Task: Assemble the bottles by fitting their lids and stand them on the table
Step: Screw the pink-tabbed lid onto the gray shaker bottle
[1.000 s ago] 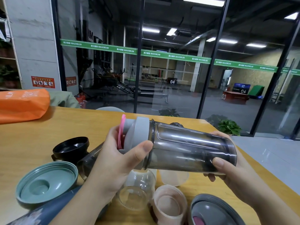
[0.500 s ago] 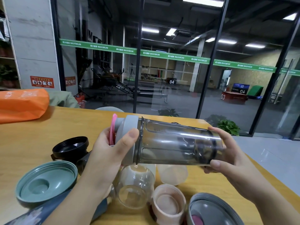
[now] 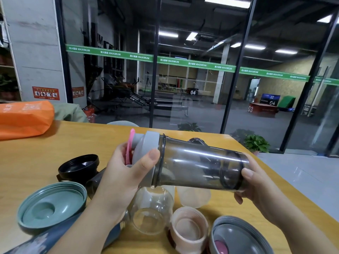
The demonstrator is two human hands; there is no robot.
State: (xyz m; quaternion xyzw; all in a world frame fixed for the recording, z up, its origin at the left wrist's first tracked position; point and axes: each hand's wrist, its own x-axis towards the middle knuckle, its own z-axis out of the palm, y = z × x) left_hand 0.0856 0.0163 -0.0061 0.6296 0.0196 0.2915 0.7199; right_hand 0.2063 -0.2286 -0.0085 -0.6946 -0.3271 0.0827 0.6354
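A smoky transparent bottle [image 3: 198,165] lies almost level in the air above the wooden table [image 3: 55,149], its grey lid [image 3: 149,143] with a pink strap [image 3: 130,143] pointing left. My left hand [image 3: 126,173] grips the grey lid, thumb across its rim. My right hand [image 3: 256,187] grips the bottle's base end. Below lie a clear glass bottle [image 3: 150,215], a pale cup [image 3: 192,197] and a dark blue bottle [image 3: 55,237] partly hidden by my left forearm.
On the table are a teal lid [image 3: 51,208], a black lid [image 3: 78,165], a pinkish lid [image 3: 189,228] and a grey lid with pink centre [image 3: 238,237]. An orange bag [image 3: 23,118] sits far left. The table's right edge drops to the floor; a glass wall stands behind.
The bottle has shifted slightly left and tilted, base end dipping. My left thumb has slid round the lid's rim; my right hand keeps hold of the base.
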